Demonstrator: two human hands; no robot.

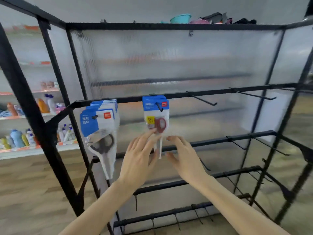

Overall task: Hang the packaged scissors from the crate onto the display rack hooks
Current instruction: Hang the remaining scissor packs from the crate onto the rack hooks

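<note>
**Packaged scissors on the rack hooks, both hands open beside the red pair**

Packaged scissors with red handles (pixel 156 122) hang alone on a hook (pixel 159 106) of the display rack (pixel 169 26), just left of frame centre. Its card has a blue header with a small red logo patch at the upper right and a yellow label with dark marks at the left; the print is too blurred to read.

At 9 o'clock from that pack, a stack of dark-handled scissor packs (pixel 100 131) hangs from a second hook on the same bar. Several blue card tops fan out behind the front one, at least four, though the exact count cannot be told. The front card carries white Chinese characters on blue and a red square logo, too soft to make out.

At 3 o'clock on the same bar, two bare hooks (pixel 201 99) jut forward.

The left hand (pixel 138 160) is spread wide, fingers straight, its fingertips at the lower left edge of the red-handled pack; contact cannot be confirmed through the blur. The right hand (pixel 184 156) is also open, fingers relaxed and apart, just beside the pack's lower right, holding nothing.

At 9 o'clock, far behind, store shelves (pixel 22 116) hold bottles. At 12 o'clock, a teal basin (pixel 180 18) sits on the rack's top.
</note>
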